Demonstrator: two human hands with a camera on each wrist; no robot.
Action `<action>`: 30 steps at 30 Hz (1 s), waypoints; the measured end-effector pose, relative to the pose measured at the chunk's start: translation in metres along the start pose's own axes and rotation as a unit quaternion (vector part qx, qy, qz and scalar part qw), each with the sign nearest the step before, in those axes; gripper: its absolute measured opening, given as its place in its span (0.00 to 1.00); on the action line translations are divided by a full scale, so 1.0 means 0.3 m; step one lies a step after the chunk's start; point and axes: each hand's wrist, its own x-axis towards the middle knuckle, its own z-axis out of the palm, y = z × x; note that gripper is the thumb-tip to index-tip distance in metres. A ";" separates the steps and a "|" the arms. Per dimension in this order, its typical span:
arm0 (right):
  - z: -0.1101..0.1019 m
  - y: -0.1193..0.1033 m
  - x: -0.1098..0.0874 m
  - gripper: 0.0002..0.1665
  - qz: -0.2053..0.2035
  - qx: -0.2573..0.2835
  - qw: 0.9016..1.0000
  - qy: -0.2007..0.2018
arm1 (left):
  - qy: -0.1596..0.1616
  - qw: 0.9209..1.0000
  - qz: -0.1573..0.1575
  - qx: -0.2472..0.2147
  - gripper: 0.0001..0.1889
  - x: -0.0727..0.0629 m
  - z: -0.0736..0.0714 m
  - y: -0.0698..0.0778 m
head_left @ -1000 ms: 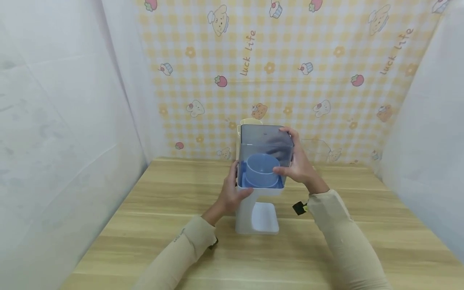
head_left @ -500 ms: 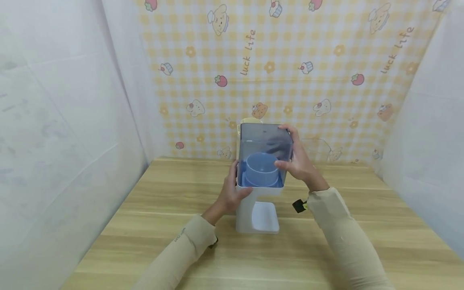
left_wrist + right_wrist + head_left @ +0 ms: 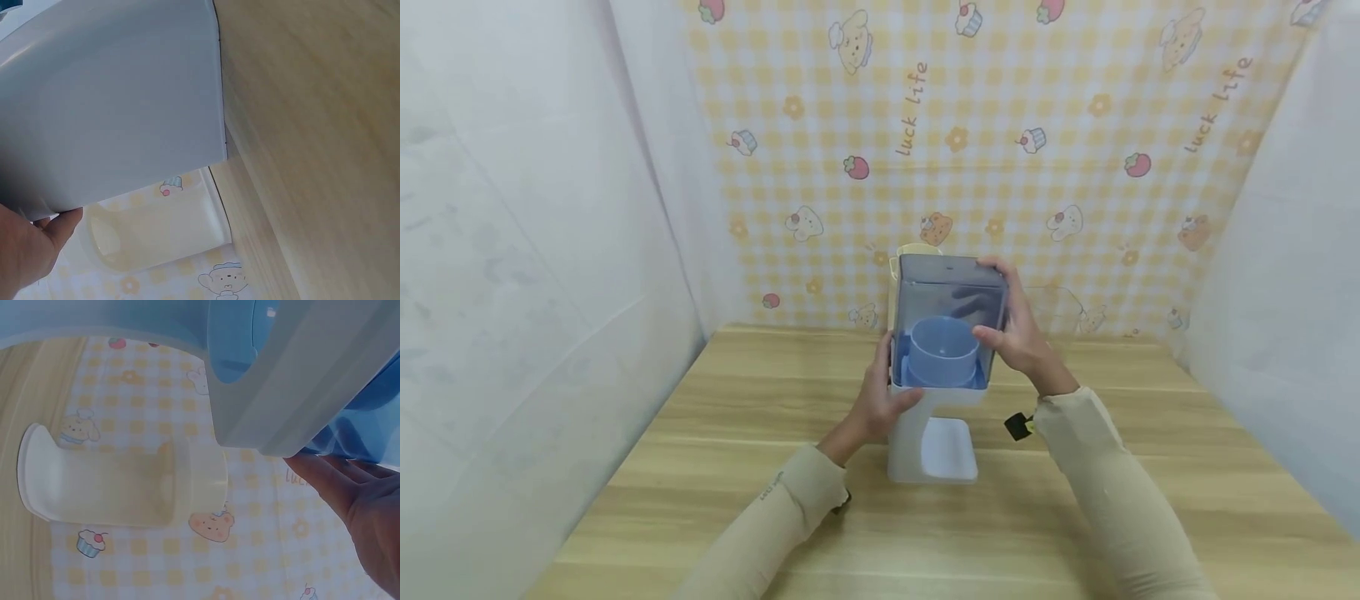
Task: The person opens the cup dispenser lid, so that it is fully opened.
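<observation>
A white tabletop dispenser [image 3: 910,442] stands upright on the wooden table, with a flat tray foot at its base. Its top holds a round blue cup-shaped part [image 3: 943,354] under a smoky see-through cover [image 3: 943,275]. My left hand [image 3: 876,404] grips the dispenser's upper left side, thumb at the front rim and fingers behind. The right hand [image 3: 1018,333] holds the cover's right side, thumb in front and fingers at the upper back corner. In the left wrist view the grey-white body [image 3: 125,106] hides most of the left fingers. Blue plastic hides part of the right fingertips in the right wrist view.
A pale yellow, similarly shaped stand [image 3: 119,487] is behind the dispenser. A faint clear outline [image 3: 1052,304] shows beyond the right hand. A checked cloth [image 3: 1030,192] hangs at the back, with white sheets at both sides of the table [image 3: 730,533].
The right thumb has slid slightly up and right along the cover. The line across the cover sits higher, as though its tilt changed a little. The left hand keeps its grip.
</observation>
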 end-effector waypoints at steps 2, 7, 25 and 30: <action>0.001 0.000 0.000 0.64 0.000 -0.002 1.000 0.001 | 0.001 1.000 -0.005 0.001 0.59 -0.002 0.001 -0.003; 0.001 -0.003 -0.006 0.65 0.004 -0.007 1.000 0.005 | 0.004 1.000 -0.006 -0.003 0.59 -0.005 0.006 -0.010; 0.007 -0.039 -0.006 0.63 -0.002 -0.023 0.999 0.022 | 0.005 1.000 0.000 0.013 0.59 0.002 0.007 -0.001; 0.010 -0.057 0.002 0.63 -0.007 -0.019 0.999 0.047 | 0.002 1.000 0.009 0.015 0.59 0.005 0.008 -0.002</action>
